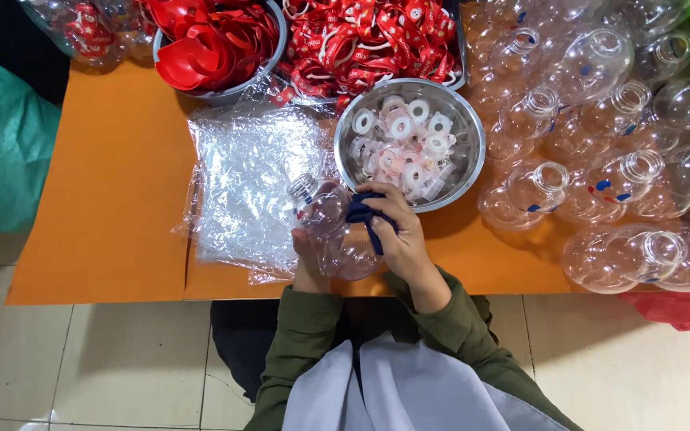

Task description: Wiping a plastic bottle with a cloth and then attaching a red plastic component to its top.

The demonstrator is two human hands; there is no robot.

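The left hand [311, 259] is closed around the underside of a clear plastic bottle [331, 231], cradling it with its threaded neck tilted up and away to the left. The right hand [399, 231] is curled over the bottle's right side, fingers pinched on a dark blue cloth [365, 214] pressed against the plastic. The bottle sits between both hands, just above the near edge of the orange table [113, 199].

Judging by this grip, the cloth is being rubbed over the bottle. To do that well, the left hand should hold firm but not squeeze, since the thin wall looks easy to dent, and should turn the bottle so the cloth reaches all round.

Just beyond the right hand is a steel bowl [473, 144] of white rings. Left of the left hand lies a heap of clear plastic bags [241, 183]. A pile of bottles [616, 152] lies to the right.
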